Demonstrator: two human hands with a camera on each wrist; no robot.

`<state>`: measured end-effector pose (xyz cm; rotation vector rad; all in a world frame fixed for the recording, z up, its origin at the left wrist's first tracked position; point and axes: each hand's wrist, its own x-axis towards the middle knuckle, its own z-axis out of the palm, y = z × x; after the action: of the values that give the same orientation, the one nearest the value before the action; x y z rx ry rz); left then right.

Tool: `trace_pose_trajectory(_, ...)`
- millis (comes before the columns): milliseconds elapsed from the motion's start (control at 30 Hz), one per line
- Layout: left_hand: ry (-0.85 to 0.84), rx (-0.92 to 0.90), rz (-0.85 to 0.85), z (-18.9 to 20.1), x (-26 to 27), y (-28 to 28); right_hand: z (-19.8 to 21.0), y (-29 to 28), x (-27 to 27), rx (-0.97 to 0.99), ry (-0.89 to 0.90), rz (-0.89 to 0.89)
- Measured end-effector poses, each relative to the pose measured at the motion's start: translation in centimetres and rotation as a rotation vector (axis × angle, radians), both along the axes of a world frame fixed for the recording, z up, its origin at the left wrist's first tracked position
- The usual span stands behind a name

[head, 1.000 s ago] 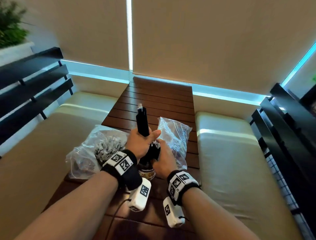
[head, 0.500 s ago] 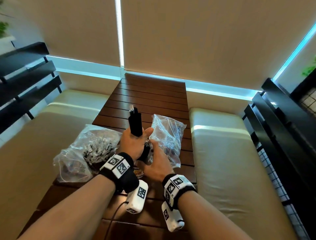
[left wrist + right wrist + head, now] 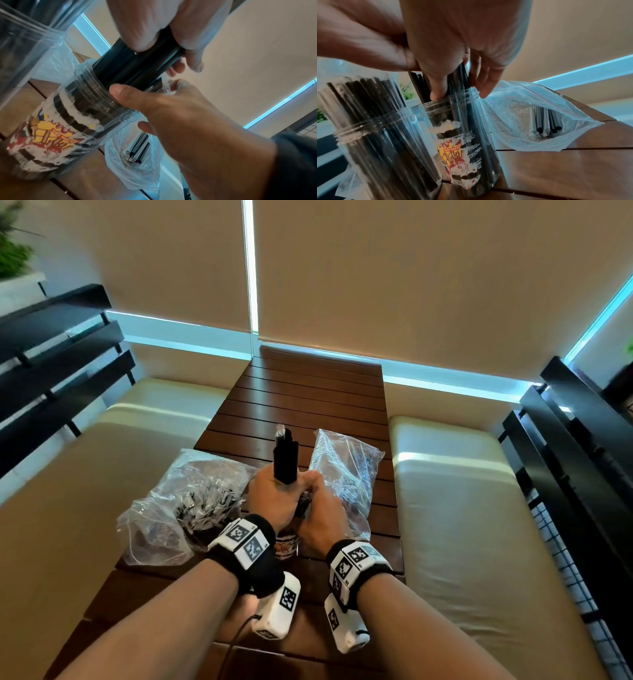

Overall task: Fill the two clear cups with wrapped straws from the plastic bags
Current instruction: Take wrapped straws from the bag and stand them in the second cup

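- Clear plastic forms both cups; the printed cup (image 3: 467, 142) stands upright on the table (image 3: 308, 392), and a bundle (image 3: 285, 460) of black wrapped straws is held in its mouth, most of its length above the rim.
- The bundle is gripped above the rim by the left hand (image 3: 274, 496), fingers curled round it.
- The right hand (image 3: 322, 518) is seen at the cup's rim, thumb on the threaded neck and fingers against the bundle; a firm grasp cannot be told.
- The second cup (image 3: 373, 135) stands just beside the first and is packed with black straws.
- A right bag (image 3: 530, 121) lies open just beside the printed cup, and a few black and pale straws are left in it.
- A left bag (image 3: 185, 501) lies at the table's left edge, with dark contents that cannot be made out.
- Bare slats are seen on the far half of the table; pale cushions (image 3: 462, 508) flank it on both sides.
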<state>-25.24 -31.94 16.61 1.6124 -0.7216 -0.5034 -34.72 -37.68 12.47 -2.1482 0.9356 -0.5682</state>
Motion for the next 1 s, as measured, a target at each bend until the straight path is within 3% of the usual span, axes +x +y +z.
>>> trace_pose_trajectory(200,-0.077,0.092,0.040,-0.5,-1.2,-0.7,0.3,-0.1,0.9,-0.023,-0.072,0.086)
trace_pose_trajectory(367,-0.234,0.105,0.071,-0.4,-1.0,-0.8,-0.1,-0.2,1.2,-0.121,-0.004,0.200)
trace_pose_trajectory(567,-0.097,0.107,0.085,-0.1,-0.6,-0.5,-0.5,0.7,2.6,0.028,-0.195,0.071)
trace_pose_trajectory(833,0.023,0.130,0.019,0.5,0.5,-0.4,-1.0,0.3,3.5,-0.055,-0.196,0.086)
trace_pose_trajectory(1000,0.008,0.063,-0.002,1.5,0.3,-0.1,-1.9,0.5,4.0,-0.116,-0.169,0.063)
